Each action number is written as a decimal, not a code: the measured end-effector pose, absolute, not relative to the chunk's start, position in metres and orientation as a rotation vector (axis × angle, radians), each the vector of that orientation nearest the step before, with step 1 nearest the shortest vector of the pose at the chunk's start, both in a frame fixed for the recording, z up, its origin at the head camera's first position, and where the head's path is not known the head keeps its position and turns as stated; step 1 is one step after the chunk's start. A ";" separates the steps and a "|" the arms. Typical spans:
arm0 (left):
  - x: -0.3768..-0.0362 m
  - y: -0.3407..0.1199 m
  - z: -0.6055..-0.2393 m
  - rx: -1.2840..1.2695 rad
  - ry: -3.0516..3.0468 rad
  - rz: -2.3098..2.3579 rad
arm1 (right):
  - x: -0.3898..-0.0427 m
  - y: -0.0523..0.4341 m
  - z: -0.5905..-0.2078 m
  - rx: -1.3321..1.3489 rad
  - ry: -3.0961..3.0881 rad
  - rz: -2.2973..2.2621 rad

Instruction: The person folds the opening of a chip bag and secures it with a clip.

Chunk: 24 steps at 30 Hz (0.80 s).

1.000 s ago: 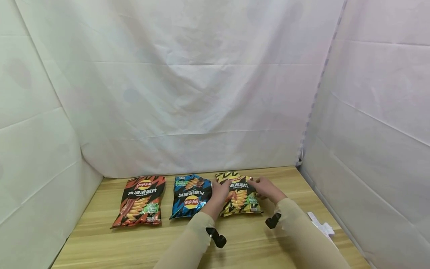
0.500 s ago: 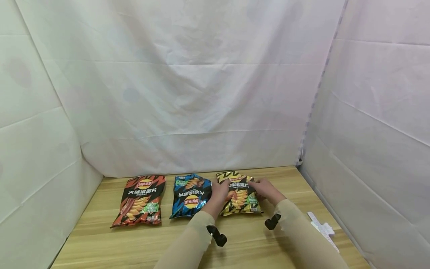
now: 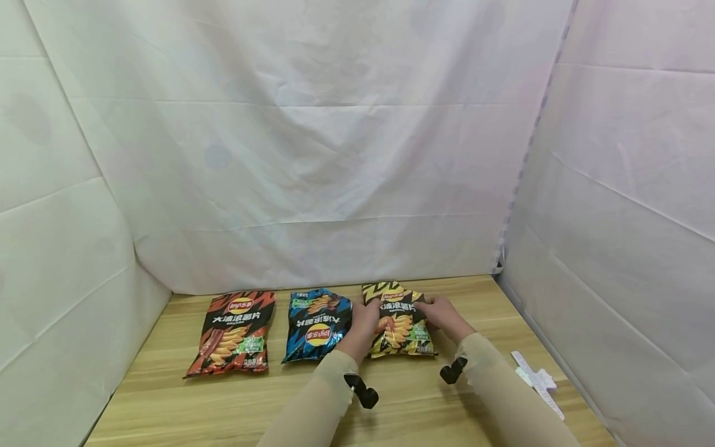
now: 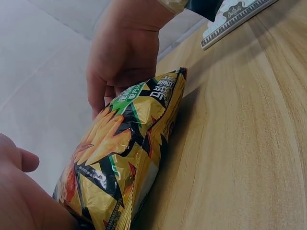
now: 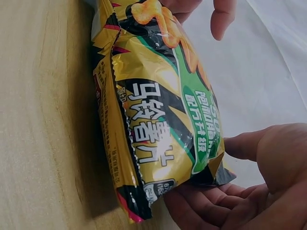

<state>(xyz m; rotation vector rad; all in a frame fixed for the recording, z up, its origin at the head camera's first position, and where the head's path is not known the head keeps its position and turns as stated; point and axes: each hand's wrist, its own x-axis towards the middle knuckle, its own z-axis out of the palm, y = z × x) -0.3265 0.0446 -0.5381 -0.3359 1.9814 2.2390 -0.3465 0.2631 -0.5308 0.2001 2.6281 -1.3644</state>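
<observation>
I see my left hand (image 3: pixel 364 318) and right hand (image 3: pixel 441 313) curled on opposite edges of the glossy, puffed yellow chip bag (image 3: pixel 399 320), sealed, flat on the wood-grain table (image 3: pixel 223 403), rightmost beside the crinkly blue bag (image 3: pixel 317 324) and red bag (image 3: pixel 233 333).

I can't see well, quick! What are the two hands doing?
Left hand: holds the yellow chip bag by its left side.
Right hand: holds its right side.
</observation>
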 end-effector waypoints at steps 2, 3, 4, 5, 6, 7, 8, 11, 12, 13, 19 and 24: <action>-0.326 0.043 -0.538 -0.325 1.948 2.256 | -0.347 0.263 -0.532 0.204 2.625 -1.383; -0.326 0.042 -0.538 -0.326 1.940 2.258 | -0.348 0.263 -0.532 0.207 2.622 -1.389; -0.326 0.042 -0.539 -0.332 1.929 2.259 | -0.348 0.263 -0.533 0.207 2.622 -1.397; -0.326 0.042 -0.539 -0.335 1.924 2.260 | -0.348 0.263 -0.533 0.210 2.616 -1.411; -0.327 0.041 -0.540 -0.339 1.915 2.268 | -0.349 0.263 -0.534 0.216 2.609 -1.426; -0.327 0.041 -0.540 -0.341 1.914 2.271 | -0.349 0.263 -0.534 0.208 2.610 -1.437; -0.328 0.041 -0.541 -0.345 1.926 2.263 | -0.349 0.264 -0.535 0.206 2.609 -1.447; -0.329 0.041 -0.541 -0.346 1.962 2.248 | -0.348 0.265 -0.536 0.200 2.602 -1.485; -0.329 0.041 -0.542 -0.346 1.968 2.249 | -0.348 0.265 -0.536 0.194 2.602 -1.493; -0.329 0.041 -0.542 -0.340 1.980 2.243 | -0.347 0.265 -0.536 0.189 2.599 -1.509; -0.330 0.039 -0.542 -0.285 1.996 2.250 | -0.347 0.267 -0.539 0.154 2.503 -1.666; -0.331 0.038 -0.543 -0.261 2.015 2.254 | -0.348 0.269 -0.543 0.135 2.409 -1.792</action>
